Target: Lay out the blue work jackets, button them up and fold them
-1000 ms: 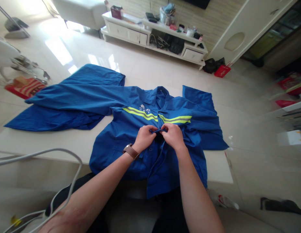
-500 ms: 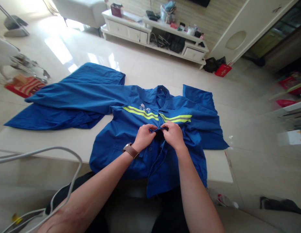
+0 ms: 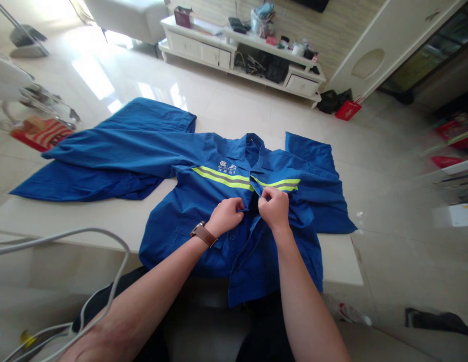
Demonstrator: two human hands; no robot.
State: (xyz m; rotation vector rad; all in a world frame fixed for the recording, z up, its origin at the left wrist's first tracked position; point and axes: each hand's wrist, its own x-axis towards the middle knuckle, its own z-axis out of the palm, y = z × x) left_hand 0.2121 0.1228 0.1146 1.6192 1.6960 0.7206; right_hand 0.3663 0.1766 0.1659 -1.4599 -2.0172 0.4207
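A blue work jacket (image 3: 196, 201) with yellow-and-grey reflective stripes and a white chest logo lies front side up, its collar pointing away from me. My left hand (image 3: 227, 213), with a brown-strapped watch (image 3: 203, 234) on the wrist, pinches the left front edge below the stripe. On the other front edge, my right hand (image 3: 275, 206) is closed just under the stripe. Between the two hands the front gapes open and looks dark inside. Below them the front edges hang apart, with a button visible on the left one. More blue cloth (image 3: 143, 113) lies under and beside the left sleeve.
The jacket rests on a pale low table (image 3: 339, 259). A white cable (image 3: 105, 234) loops at lower left. Beyond stands a white TV cabinet (image 3: 196, 48) with clutter on top. A red bag (image 3: 347, 109) sits on the floor, and a red striped box (image 3: 41, 133) is at left.
My hands have moved apart: the right up and to the right with its front edge, the left slightly down. The gap between the jacket's fronts has widened up to the stripe.
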